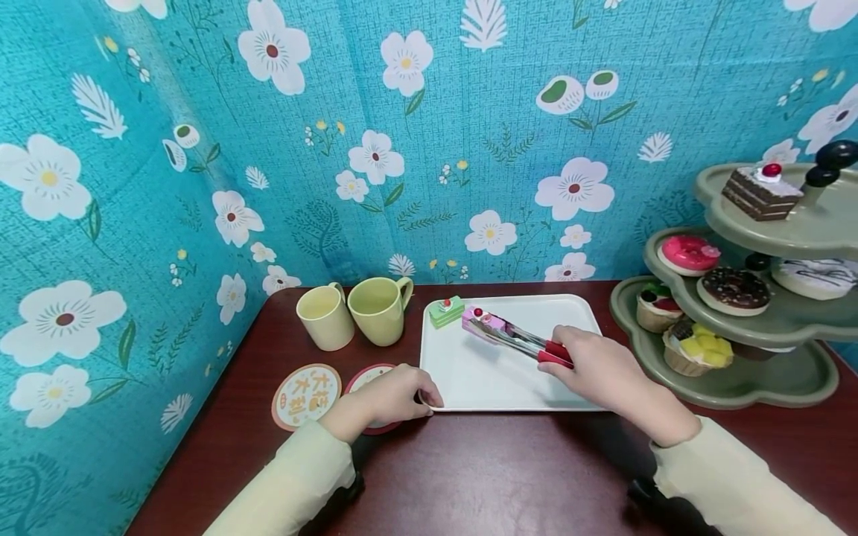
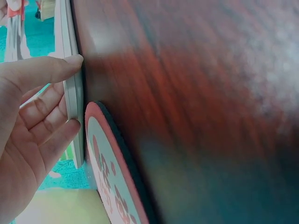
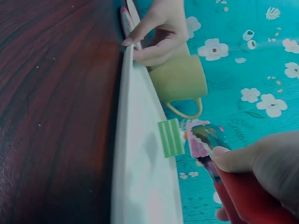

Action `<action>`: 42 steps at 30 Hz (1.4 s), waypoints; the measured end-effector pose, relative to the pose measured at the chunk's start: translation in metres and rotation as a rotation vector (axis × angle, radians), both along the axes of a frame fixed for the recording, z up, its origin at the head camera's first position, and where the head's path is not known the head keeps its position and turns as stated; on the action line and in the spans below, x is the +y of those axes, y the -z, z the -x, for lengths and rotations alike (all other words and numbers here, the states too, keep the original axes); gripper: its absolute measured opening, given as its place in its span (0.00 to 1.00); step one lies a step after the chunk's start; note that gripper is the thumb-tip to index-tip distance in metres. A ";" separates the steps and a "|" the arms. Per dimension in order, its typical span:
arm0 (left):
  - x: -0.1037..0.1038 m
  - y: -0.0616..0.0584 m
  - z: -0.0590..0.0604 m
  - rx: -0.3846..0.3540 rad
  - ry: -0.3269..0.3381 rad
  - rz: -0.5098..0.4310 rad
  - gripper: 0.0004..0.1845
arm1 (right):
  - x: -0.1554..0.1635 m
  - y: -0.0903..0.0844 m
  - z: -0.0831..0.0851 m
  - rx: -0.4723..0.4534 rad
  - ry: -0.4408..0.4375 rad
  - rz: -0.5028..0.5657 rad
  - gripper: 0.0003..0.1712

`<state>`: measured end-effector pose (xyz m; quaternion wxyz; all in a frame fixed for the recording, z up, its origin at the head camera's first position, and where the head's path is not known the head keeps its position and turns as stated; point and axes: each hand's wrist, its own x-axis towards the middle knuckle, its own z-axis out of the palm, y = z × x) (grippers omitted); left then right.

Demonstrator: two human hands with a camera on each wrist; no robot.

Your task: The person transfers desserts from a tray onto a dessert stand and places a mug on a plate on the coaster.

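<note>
My right hand grips red-handled metal tongs, and their tips hold a pink cake slice with a red berry on top. In the right wrist view, the pink cake slice hangs above the white tray. A green cake slice sits in the tray's far left corner, left of the pink one. My left hand holds the near left corner of the white tray, its thumb against the rim in the left wrist view.
Two pale yellow mugs stand left of the tray. Nearer lie two round coasters, an orange-rimmed one and a red-rimmed one partly under my left arm. A green tiered stand holds several pastries at right.
</note>
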<state>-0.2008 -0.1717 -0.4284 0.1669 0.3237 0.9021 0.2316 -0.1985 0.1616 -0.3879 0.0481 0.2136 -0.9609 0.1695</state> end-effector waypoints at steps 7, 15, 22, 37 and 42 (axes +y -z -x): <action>-0.001 0.000 0.000 0.003 0.001 -0.019 0.07 | 0.012 -0.007 -0.007 0.030 0.009 -0.013 0.22; -0.001 0.001 0.000 0.018 0.019 -0.031 0.08 | 0.029 -0.012 -0.013 -0.007 0.038 -0.047 0.23; -0.001 0.002 0.001 0.027 0.021 -0.027 0.08 | 0.045 -0.022 -0.016 -0.015 0.062 -0.067 0.23; -0.001 0.000 0.000 0.012 0.011 -0.013 0.08 | 0.085 -0.046 -0.022 0.033 0.135 -0.113 0.31; 0.000 0.000 -0.001 0.018 0.014 -0.015 0.08 | 0.096 -0.056 -0.024 -0.020 0.195 -0.132 0.35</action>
